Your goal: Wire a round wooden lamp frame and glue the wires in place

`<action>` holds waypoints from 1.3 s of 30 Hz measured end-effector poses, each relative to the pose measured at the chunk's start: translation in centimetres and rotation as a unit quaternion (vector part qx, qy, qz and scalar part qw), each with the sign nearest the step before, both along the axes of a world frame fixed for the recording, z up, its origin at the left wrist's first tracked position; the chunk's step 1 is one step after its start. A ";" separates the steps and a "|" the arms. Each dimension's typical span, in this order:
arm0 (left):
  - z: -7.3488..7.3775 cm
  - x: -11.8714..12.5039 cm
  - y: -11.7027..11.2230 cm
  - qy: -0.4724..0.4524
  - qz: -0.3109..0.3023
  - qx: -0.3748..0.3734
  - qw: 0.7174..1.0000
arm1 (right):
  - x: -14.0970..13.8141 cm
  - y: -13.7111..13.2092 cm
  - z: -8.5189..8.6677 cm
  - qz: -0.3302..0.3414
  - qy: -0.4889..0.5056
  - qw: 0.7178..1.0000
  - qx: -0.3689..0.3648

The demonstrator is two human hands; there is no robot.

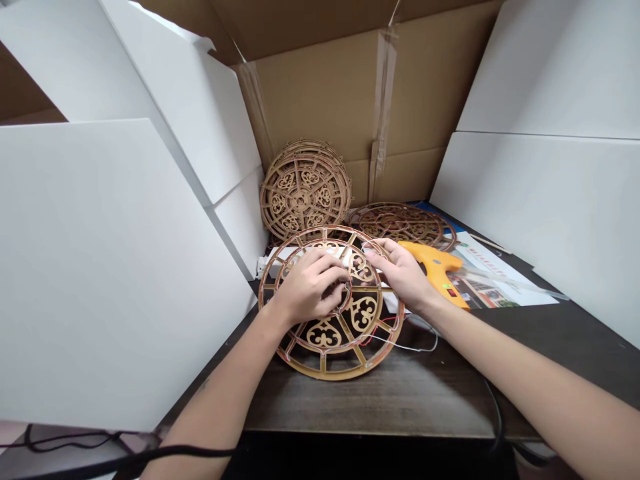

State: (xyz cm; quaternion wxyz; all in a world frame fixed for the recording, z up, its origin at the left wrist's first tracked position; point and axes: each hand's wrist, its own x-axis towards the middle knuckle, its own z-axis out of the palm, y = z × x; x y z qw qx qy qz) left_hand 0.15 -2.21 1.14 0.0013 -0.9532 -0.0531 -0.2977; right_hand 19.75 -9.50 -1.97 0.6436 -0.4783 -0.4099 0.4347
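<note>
Left grip [310,287] curls shut over the middle of a laser-cut wooden wheel [324,337] lying flat on the counter [380,400]; right grip [403,273] reaches its upper rim, clamped or not hard to tell, just beside a yellow glue gun [435,267].

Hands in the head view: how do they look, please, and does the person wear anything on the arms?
The left hand and right hand are bare, with no gloves or rings visible. The left forearm and right forearm have no sleeves, watch or bracelet in view. The left forearm shows a small dark mark.
</note>
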 end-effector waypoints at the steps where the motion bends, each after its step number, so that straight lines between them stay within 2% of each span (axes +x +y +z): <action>1: 0.0 0.0 0.0 -0.001 0.000 -0.002 1.000 | 0.0 0.0 0.0 0.001 0.000 1.000 -0.001; 10: -0.2 0.1 -0.1 -0.022 0.006 -0.043 0.999 | 0.1 0.2 -0.3 -0.006 -0.024 1.000 -0.009; 21: -0.4 0.3 -0.7 -0.018 0.060 -0.060 0.996 | 0.0 0.4 -0.1 0.016 -0.025 1.000 -0.008; 27: -0.6 0.3 -0.6 -0.014 0.061 -0.077 0.995 | 0.2 0.4 -0.3 0.015 -0.030 0.999 -0.033; 39: -0.5 0.2 -0.5 -0.018 0.043 -0.088 0.995 | 0.2 0.5 -0.5 0.008 -0.040 0.999 -0.026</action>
